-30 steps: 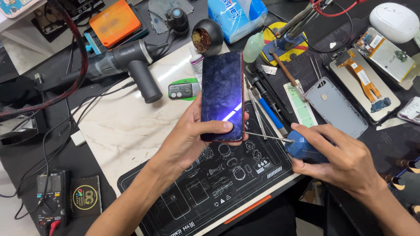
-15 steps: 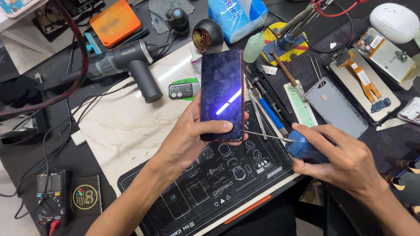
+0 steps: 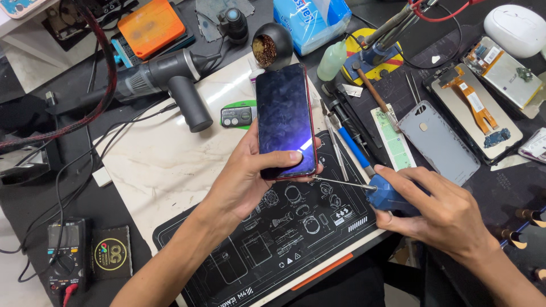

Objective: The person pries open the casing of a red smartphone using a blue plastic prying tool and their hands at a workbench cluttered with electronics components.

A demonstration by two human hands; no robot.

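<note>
We start at nine o'clock, where the left hand (image 3: 247, 182) grips the phone (image 3: 283, 120) from below, thumb across the lower glass, fingers wrapped behind; the phone stands above the mat (image 3: 267, 239), its long axis running from six to twelve o'clock, screen toward us; moving toward three o'clock, the right hand (image 3: 449, 219) is clenched around a blue screwdriver (image 3: 382, 196), whose thin shaft points to nine o'clock; its tip sits just beside the phone's lower right corner, though we cannot tell if it touches; so the phone lies at ten o'clock from the right grip, and the left hand is the nearer one.
</note>
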